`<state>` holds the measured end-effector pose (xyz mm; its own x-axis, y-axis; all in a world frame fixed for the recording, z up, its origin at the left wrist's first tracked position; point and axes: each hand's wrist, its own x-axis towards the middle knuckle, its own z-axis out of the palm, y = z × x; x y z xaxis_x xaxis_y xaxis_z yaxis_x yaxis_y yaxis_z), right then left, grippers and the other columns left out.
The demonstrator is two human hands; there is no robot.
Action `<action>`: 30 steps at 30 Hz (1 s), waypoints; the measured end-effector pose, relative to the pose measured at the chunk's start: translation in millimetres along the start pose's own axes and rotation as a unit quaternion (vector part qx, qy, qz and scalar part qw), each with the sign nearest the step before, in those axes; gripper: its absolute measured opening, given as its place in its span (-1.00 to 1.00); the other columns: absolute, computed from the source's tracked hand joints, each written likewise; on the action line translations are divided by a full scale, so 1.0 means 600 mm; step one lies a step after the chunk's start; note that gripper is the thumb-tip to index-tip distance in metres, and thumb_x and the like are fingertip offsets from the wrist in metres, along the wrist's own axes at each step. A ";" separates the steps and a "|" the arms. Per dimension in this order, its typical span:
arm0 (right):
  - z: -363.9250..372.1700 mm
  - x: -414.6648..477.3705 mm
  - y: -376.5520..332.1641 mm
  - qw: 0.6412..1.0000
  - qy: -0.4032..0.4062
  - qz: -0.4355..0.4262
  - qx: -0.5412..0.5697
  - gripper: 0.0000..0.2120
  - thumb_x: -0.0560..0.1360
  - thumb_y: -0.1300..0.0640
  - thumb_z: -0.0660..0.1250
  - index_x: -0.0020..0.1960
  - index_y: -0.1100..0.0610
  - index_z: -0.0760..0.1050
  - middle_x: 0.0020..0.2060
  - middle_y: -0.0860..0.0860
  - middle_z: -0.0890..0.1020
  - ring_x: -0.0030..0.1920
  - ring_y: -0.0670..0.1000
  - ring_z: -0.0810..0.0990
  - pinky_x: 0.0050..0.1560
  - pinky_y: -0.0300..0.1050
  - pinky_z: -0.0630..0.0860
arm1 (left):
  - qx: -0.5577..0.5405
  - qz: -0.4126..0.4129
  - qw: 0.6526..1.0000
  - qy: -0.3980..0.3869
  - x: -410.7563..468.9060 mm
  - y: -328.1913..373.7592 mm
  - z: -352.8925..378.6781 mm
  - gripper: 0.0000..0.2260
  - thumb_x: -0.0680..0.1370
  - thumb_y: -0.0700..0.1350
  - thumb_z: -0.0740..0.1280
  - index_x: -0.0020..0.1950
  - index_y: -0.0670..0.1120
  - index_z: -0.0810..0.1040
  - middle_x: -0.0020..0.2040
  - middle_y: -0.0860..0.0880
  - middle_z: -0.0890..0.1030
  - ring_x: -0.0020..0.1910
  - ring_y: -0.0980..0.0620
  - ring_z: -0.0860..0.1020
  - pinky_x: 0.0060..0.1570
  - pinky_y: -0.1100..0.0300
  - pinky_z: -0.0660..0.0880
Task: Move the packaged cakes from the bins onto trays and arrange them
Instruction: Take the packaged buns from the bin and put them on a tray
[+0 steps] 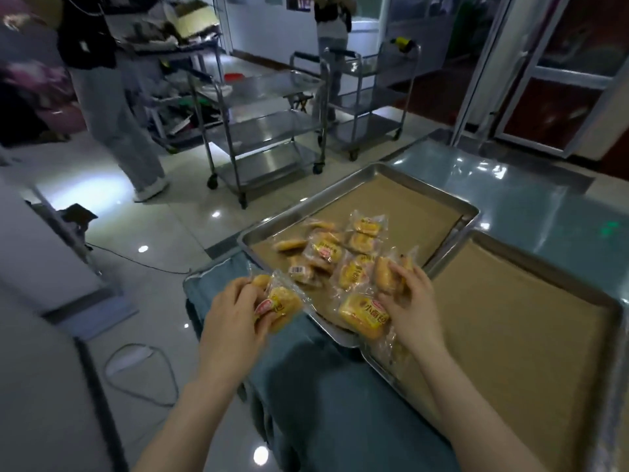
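Note:
Several packaged cakes (326, 253) in clear wrappers with yellow labels lie in a loose heap on the near half of a steel tray (439, 189) lined with brown paper. My left hand (235, 311) grips two wrapped cakes (279, 303) just off the tray's near left corner. My right hand (410, 298) holds another wrapped cake (388, 272) over the tray's near edge, with a larger yellow pack (360, 315) lying under it. A second paper-lined tray (558, 277) sits to the right and holds a wrapped cake (396, 349) at its near left corner. No bins are in view.
Both trays rest on a steel table (517, 185) with a teal cloth (306, 386) hanging over its near end. Two steel trolleys (265, 131) stand on the tiled floor beyond. A person (115, 97) stands far left, another (332, 35) at the back. A cable (143, 369) loops on the floor.

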<state>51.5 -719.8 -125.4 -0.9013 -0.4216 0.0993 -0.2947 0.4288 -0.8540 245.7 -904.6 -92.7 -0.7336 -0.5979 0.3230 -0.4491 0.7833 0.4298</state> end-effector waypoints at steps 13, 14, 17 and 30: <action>0.120 0.174 0.025 0.972 -0.003 0.093 -0.217 -0.45 0.50 -0.01 0.34 0.44 -0.16 0.23 0.53 -0.06 -0.02 0.37 0.12 0.37 0.19 0.06 0.50 | -0.062 0.012 0.992 -0.110 0.243 -0.079 0.154 -0.78 0.46 -0.09 0.40 0.06 -0.04 0.45 0.00 0.05 0.43 -0.02 0.00 0.44 -0.14 0.18 0.29; 0.128 0.182 0.022 0.965 -0.014 0.101 -0.242 -0.46 0.51 0.00 0.33 0.44 -0.15 0.22 0.54 -0.04 -0.04 0.40 0.17 0.31 0.20 0.07 0.48 | -0.066 0.019 0.989 -0.130 0.255 -0.080 0.167 -0.76 0.46 -0.09 0.40 0.07 -0.03 0.44 -0.01 0.07 0.42 -0.02 0.00 0.45 -0.16 0.18 0.30; 0.153 0.211 0.016 0.950 -0.027 0.113 -0.291 -0.45 0.52 0.01 0.31 0.45 -0.11 0.19 0.53 -0.02 -0.07 0.41 0.27 0.25 0.17 0.13 0.49 | -0.087 0.054 0.977 -0.184 0.292 -0.091 0.199 -0.72 0.45 -0.08 0.40 0.12 0.03 0.43 0.03 0.09 0.44 0.00 0.02 0.47 -0.13 0.19 0.32; 0.189 0.315 0.031 0.904 -0.066 0.143 -0.399 -0.25 0.44 -0.45 -0.16 0.49 -0.19 -0.36 0.49 -0.13 -0.28 0.44 0.09 -0.42 0.28 0.37 -0.45 | -0.057 0.121 0.917 -0.377 0.465 -0.135 0.283 -0.37 0.55 0.11 0.22 0.50 0.21 -0.07 0.55 -0.04 -0.13 0.51 -0.12 -0.12 0.43 -0.17 -0.09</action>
<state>-88.7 -882.1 -180.3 -0.9465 -0.2722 -0.1736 -0.2388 0.9521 -0.1908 -9.5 -1106.1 -180.7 -0.9681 -0.0874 -0.2350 -0.2015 0.8290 0.5217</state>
